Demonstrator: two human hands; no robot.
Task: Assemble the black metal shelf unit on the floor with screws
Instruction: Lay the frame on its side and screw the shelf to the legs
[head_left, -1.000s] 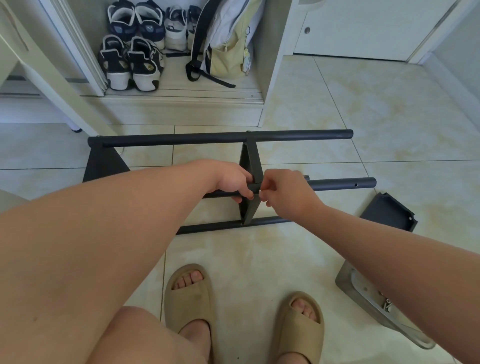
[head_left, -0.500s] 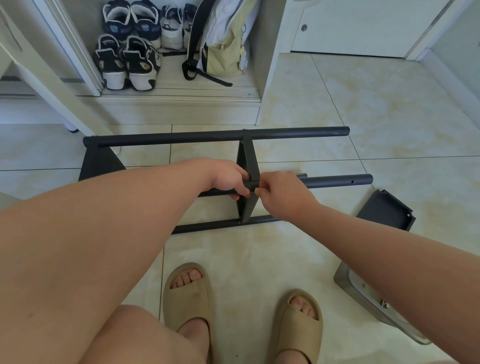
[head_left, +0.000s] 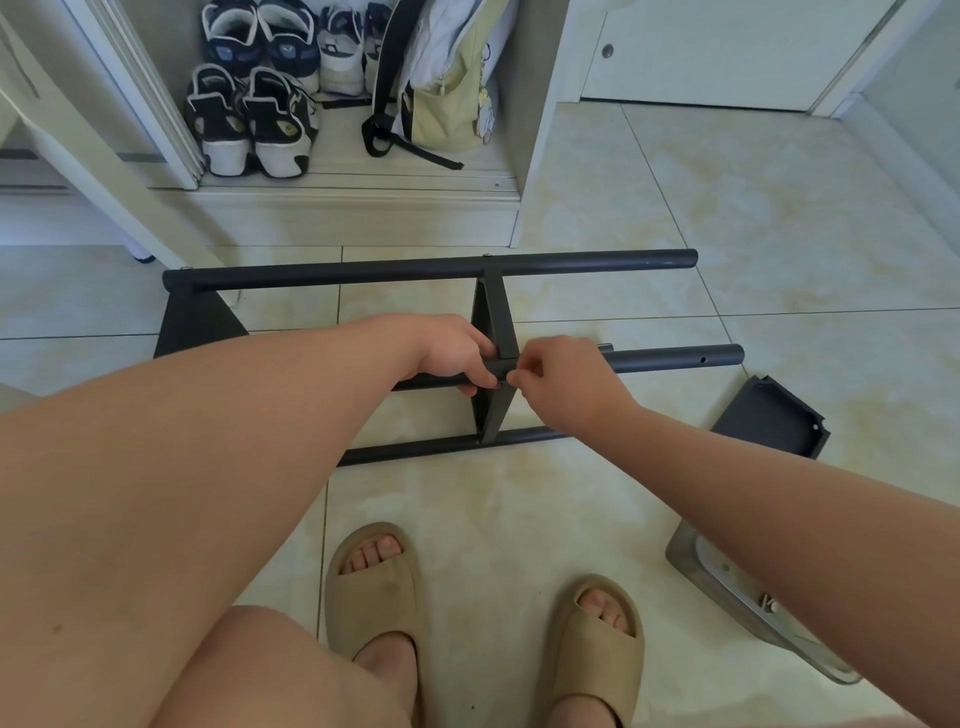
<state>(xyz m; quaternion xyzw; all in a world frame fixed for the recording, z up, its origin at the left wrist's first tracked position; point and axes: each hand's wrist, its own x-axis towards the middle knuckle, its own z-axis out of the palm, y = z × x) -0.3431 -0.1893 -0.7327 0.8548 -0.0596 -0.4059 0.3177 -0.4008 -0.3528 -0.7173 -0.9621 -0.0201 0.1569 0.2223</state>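
The black metal shelf frame lies on its side on the tiled floor, with three long tubes joined by a middle shelf panel and an end panel at the left. My left hand grips the middle tube just left of the middle panel. My right hand pinches something small, hidden by the fingers, where that tube meets the panel. A loose black shelf panel lies on the floor to the right.
A metal tray holding small hardware sits at the lower right, partly under my right forearm. My two sandalled feet stand just in front of the frame. Shoes and a bag fill the cabinet behind.
Both hands stay at the joint of the middle tube and panel; my right hand's fingers have shifted slightly there. The view has drifted a little.
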